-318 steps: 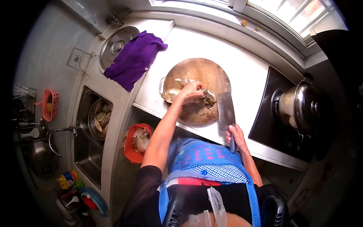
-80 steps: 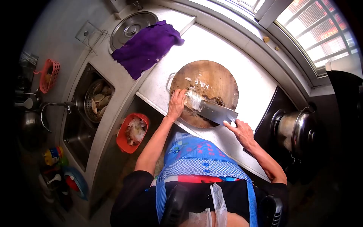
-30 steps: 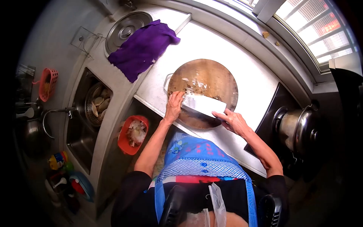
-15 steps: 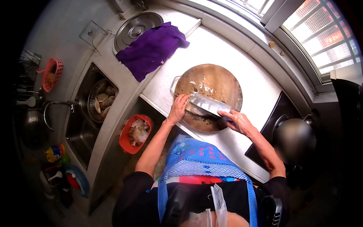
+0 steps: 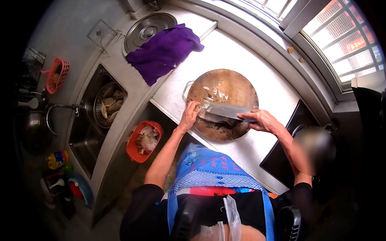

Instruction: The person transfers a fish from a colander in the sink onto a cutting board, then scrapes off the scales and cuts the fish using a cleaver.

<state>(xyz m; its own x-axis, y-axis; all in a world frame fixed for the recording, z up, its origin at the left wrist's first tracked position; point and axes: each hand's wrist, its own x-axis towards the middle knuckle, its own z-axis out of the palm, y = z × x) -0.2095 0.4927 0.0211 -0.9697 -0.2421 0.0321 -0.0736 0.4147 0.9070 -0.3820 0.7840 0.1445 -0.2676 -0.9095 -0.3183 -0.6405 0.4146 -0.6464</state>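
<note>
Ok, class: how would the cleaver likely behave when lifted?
The cleaver is probably stiff, since it looks flat and straight. It may feel fairly heavy, given its broad expanse of metal. It could tip downward at its far end, because the right hand grips only one end.

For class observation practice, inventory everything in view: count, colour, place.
Counter: one, white, centre
Chopping board: one, brown, on Counter
Fish: one, silvery, on Chopping board
Cleaver: one, grey, over Fish
Lid: one, silver, upper left
Cloth: one, purple, overlapping Lid
Sink: one, silver, left
Colander: one, silver, in Sink
Food pieces: several, pale, in Colander
Tap: one, silver, beside Sink
Tub: one, orange, centre left
Basket: one, pink, far left
Bottle: one, yellow, lower left
Basin: one, blue, lower left
Cooktop: one, black, right
Pot: one, blurred, on Cooktop
Window: one, grey, upper right
Apron: one, blue, on wearer
Left hand: one, bare, on Fish
Right hand: one, bare, holding Cleaver
</note>
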